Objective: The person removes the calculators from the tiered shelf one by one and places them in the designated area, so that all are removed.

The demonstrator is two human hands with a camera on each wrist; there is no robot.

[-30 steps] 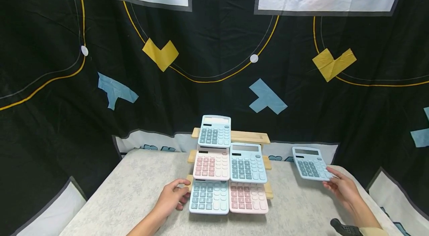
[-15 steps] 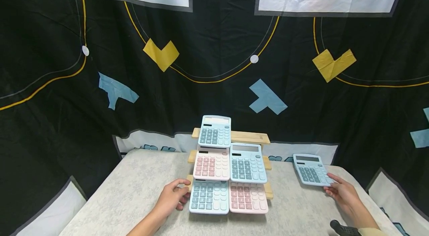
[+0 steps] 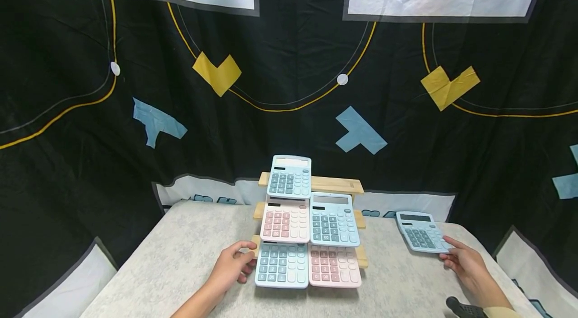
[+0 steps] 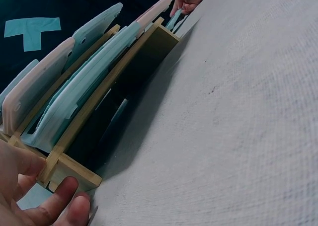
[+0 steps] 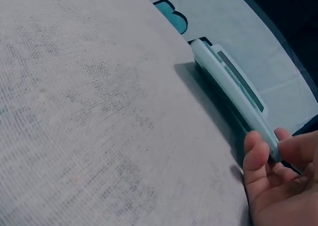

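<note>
On the right side of the table my right hand (image 3: 467,263) pinches the near right corner of a light blue calculator (image 3: 422,232). In the right wrist view that calculator (image 5: 233,89) is seen edge-on, low over the tabletop with a shadow beneath it. My left hand (image 3: 232,265) holds the left end of the bottom bar of a tiered wooden rack (image 3: 336,184). Thumb and fingers lie around the bar's end in the left wrist view. Blue calculators (image 3: 289,177) and pink calculators (image 3: 285,220) lean on the rack, covering much of its bars.
The pale grey table (image 3: 388,288) ends at a black cloth backdrop (image 3: 289,137) with white and blue printed patches. Its right edge lies close beyond my right hand.
My right hand has lowered the blue calculator toward the tabletop, so it now sits lower and flatter. The left hand and the rack have not moved.
</note>
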